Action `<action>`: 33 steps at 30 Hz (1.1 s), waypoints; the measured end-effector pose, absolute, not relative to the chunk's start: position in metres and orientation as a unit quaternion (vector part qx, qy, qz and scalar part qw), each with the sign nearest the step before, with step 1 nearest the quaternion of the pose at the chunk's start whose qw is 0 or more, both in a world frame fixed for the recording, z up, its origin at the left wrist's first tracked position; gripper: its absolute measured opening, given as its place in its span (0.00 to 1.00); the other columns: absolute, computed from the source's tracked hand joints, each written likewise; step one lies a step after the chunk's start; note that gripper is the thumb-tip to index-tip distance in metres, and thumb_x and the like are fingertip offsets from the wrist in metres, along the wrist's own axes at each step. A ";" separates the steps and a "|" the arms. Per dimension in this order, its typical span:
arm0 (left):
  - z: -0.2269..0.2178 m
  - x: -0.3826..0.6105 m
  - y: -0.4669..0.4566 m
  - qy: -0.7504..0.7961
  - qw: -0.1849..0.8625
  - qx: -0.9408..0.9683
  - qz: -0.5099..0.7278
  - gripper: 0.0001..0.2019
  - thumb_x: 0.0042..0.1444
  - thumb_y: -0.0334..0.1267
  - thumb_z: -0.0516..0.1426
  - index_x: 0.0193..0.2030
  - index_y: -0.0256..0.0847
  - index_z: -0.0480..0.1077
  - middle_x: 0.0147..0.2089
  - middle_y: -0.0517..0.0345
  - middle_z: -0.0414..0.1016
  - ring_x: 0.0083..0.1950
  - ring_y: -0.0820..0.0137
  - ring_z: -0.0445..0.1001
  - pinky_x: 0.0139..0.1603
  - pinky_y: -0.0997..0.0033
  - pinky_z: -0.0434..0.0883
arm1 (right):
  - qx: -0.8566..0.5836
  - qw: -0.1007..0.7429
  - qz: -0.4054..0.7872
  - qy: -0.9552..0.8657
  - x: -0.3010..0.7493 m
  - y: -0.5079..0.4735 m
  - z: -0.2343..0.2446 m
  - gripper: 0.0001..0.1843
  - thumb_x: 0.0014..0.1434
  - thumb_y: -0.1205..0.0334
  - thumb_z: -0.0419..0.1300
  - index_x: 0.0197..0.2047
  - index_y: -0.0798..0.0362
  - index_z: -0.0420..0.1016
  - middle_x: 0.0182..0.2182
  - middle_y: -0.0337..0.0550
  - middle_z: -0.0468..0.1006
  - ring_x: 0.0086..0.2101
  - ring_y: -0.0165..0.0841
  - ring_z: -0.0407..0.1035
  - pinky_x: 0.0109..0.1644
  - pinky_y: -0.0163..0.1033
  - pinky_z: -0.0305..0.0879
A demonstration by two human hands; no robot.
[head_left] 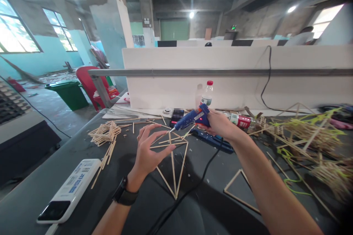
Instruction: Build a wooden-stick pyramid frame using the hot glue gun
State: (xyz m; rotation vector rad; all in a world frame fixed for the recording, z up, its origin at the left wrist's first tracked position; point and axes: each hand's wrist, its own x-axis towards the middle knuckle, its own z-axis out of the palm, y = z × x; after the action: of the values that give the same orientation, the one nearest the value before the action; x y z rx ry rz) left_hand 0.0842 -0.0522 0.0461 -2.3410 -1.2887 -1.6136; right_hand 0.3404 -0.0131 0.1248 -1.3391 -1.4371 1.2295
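So the dark tabletop (204, 213) is pretty busy, with a big heap of thin wooden sticks (328, 136) over by its right edge. Around the middle, between the near and far edges, there's a pointy stick frame (173, 170), one tip aimed at the near edge (can't tell if that tip rests on the surface or is lifted). The left hand (147, 154) is spread around the frame's upper end, thumb and fingers well apart, and honestly I can't tell how firmly it touches the wood. The right hand (217, 122) is wrapped around a blue glue gun (190, 118), its nozzle (172, 130) right by the joint at the top.

My tips for this bit: brace the sticks with the left fingers, but keep those fingertips off the metal, because they look awfully close to it. Rest the nozzle on the joint, squeeze out a small blob, then hold everything still while it sets. I'd also nudge the black cord (202, 180) further from the near tip, since one snag could twist the frame.
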 end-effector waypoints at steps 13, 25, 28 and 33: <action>0.044 0.085 -0.051 -0.415 0.015 -0.749 -0.516 0.18 0.50 0.43 0.69 0.48 0.48 0.75 0.57 0.52 0.73 0.60 0.55 0.68 0.61 0.48 0.64 | -0.541 0.386 0.448 -0.599 0.343 -0.009 0.121 0.15 0.66 0.53 0.50 0.32 0.51 0.66 0.18 0.41 0.68 0.15 0.27 0.55 0.16 0.33 0.46; 0.045 0.085 -0.051 -0.422 0.015 -0.749 -0.511 0.18 0.50 0.45 0.68 0.48 0.48 0.75 0.57 0.52 0.72 0.60 0.55 0.68 0.61 0.48 0.65 | -0.480 0.337 0.405 -0.702 0.350 -0.019 0.131 0.32 0.70 0.43 0.42 0.28 0.55 0.74 0.16 0.37 0.61 0.17 0.27 0.53 0.20 0.35 0.51; 0.044 0.085 -0.051 -0.424 0.013 -0.749 -0.509 0.19 0.50 0.45 0.69 0.49 0.48 0.75 0.57 0.52 0.72 0.60 0.55 0.68 0.61 0.48 0.65 | -0.470 0.333 0.407 -0.709 0.351 -0.021 0.134 0.35 0.71 0.41 0.40 0.30 0.55 0.77 0.15 0.35 0.57 0.16 0.27 0.50 0.20 0.35 0.49; 0.044 0.084 -0.051 -0.425 0.013 -0.748 -0.510 0.18 0.50 0.45 0.68 0.48 0.48 0.75 0.57 0.51 0.72 0.60 0.55 0.68 0.60 0.48 0.65 | -0.484 0.345 0.407 -0.694 0.349 -0.020 0.135 0.30 0.71 0.46 0.42 0.30 0.54 0.75 0.15 0.36 0.58 0.16 0.27 0.50 0.20 0.35 0.48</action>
State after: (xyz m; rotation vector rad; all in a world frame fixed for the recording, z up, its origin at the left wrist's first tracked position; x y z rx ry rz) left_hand 0.0845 -0.0511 0.0441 -2.3315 -1.3243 -1.5880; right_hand 0.3494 -0.0203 0.1352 -1.2568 -1.8021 1.0562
